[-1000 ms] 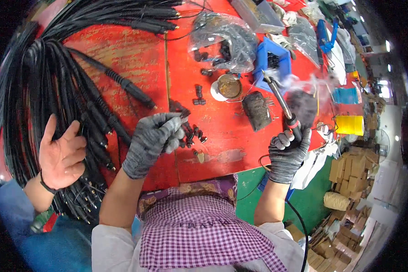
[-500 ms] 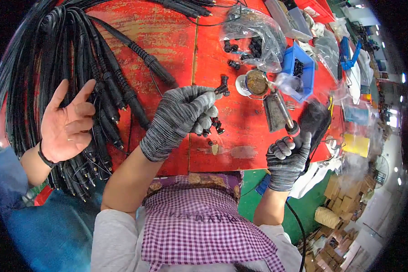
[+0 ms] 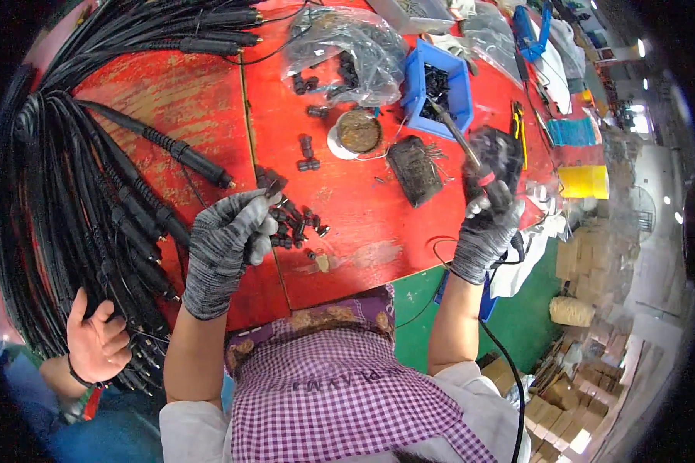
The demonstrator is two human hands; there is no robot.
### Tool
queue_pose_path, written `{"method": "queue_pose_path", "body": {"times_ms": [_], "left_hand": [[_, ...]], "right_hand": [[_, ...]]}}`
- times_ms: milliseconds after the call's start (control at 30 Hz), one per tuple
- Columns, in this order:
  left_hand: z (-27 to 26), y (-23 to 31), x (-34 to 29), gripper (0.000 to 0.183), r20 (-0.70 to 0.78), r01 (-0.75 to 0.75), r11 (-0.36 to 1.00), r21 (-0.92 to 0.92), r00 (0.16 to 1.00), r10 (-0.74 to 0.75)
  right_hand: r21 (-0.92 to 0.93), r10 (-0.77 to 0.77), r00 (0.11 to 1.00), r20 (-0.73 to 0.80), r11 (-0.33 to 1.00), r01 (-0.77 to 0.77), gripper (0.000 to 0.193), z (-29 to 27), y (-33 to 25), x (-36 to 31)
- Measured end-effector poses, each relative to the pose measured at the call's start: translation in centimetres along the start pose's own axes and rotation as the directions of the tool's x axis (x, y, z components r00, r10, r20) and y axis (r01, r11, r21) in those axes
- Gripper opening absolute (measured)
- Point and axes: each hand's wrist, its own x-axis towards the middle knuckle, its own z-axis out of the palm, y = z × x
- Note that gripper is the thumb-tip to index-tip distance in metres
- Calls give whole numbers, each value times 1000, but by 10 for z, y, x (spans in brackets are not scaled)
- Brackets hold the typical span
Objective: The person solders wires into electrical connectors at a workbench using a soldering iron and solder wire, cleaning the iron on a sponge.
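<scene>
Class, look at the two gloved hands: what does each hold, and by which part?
Right hand: a soldering iron, by its dark handle. Left hand: pinches a small dark part; by which end cannot be told.

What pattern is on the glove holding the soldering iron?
That glove has black and grey streaks, clearest in the head view.
</scene>
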Motion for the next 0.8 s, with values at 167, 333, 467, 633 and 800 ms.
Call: {"method": "queue_pose_path", "body": {"times_ms": [167,333,467,633,800], "left_hand": [[3,0,-2,23,-13,9,1000,7,1000,-9],[-1,0,-1,26,-14,16,1000,16,1000,-16],[0,3,-1,25,-28,26,999,34,999,-25],[-1,1,1,25,-30,30,999,38,999,-29],[-3,3,0,19,-16,43,999,34,999,-42]], "right_hand": [[-24,-33,996,82,999,35,45,7,7,3],[-80,-45,998,-45,996,41,51,23,9,0],[-72,-37,999,-28,997,35,50,24,10,1],[-61,-48,999,-15,997,47,49,20,12,3],[-49,-33,998,48,998,36,45,16,12,5]]}}
